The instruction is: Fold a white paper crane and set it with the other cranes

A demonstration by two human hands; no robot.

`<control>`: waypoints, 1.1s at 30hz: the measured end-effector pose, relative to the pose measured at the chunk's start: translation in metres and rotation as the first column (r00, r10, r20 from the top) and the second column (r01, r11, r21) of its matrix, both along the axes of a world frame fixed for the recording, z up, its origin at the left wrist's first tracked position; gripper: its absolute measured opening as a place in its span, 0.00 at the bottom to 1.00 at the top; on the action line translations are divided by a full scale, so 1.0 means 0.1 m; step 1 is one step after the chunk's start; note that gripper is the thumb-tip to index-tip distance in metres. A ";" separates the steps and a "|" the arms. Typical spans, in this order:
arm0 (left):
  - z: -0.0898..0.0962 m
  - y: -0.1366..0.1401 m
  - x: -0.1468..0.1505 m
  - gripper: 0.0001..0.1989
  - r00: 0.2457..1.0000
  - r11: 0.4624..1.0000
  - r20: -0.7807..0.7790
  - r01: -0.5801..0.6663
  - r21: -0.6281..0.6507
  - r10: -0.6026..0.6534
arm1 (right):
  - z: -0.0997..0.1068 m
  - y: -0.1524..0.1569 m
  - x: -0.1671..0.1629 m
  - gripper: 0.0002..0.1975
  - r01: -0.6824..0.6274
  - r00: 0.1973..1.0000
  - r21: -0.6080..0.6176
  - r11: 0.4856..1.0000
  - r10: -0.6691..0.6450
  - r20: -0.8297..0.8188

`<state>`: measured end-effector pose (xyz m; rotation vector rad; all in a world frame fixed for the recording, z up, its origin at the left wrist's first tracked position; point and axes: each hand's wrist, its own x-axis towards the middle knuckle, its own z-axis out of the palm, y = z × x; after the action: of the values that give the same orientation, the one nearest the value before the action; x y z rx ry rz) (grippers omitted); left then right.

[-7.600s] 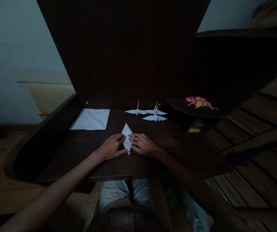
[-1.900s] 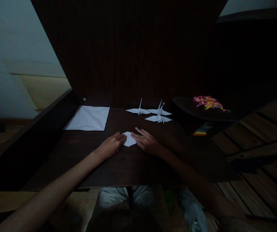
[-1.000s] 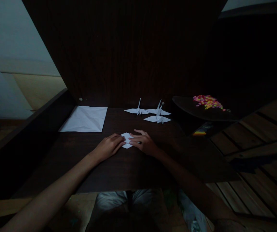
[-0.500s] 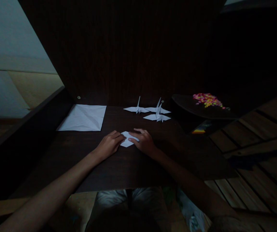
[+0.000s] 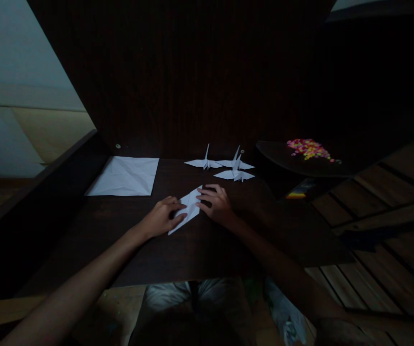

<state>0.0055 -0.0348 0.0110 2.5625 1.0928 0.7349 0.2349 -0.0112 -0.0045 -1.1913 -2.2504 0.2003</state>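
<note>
Steadily, both hands on the paper

To do this well, I judge, I want the paper (image 5: 191, 205) flat on the table (image 5: 156, 262) while I work its folds, so one hand should anchor and the other do the fine shifting. Each layer ought to meet its neighbour edge to edge before I press; a crease run in crooked is hard to take back, and the long points look the easiest part to bend out of true. Light pressure first, then a firm stroke from the middle out towards each tip, would serve me best. The light is dim, so I should trust touch for the edges as much as my eyes.

My left hand (image 5: 163, 217) lies palm down over the left side of the paper, fingers bent and close together, thumb held apart from them, with white showing in the gap. My right hand (image 5: 218, 206) is looser: its fingers are spread, and their tips touch the right edge near the far point. Whether any fingertip is tucked under a layer, I cannot tell.

The paper itself lies between my hands, slanted, one point away to the right and the other towards me on the left. Three cranes (image 5: 225, 176) stand beyond it, not touching it; the sheet (image 5: 125, 178) lies flat beyond my left hand
</note>
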 end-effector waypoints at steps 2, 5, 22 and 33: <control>0.01 -0.02 0.01 0.12 0.999 1.000 0.036 -0.006 -0.027 0.007 | 0.00 0.02 0.00 0.07 0.009 1.000 0.031 0.999 -0.008 -0.012; 0.02 -0.01 0.00 0.13 0.997 0.998 0.071 -0.022 -0.063 0.027 | -0.02 0.03 -0.01 0.07 -0.040 0.999 0.041 0.998 0.040 -0.008; -0.12 0.11 -0.10 0.13 0.993 0.991 -0.047 0.113 0.075 -0.110 | -0.03 -0.14 -0.02 0.15 -0.162 0.953 0.132 0.978 0.121 0.277; -0.08 0.08 -0.14 0.20 0.963 0.988 -0.269 0.033 0.153 0.009 | 0.08 -0.19 0.02 0.18 -0.206 0.924 0.093 0.974 0.163 0.347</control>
<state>-0.0081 -0.0266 0.0030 2.8651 1.1363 0.4957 0.2370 -0.0305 0.0036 -1.0048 -2.6328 -0.0839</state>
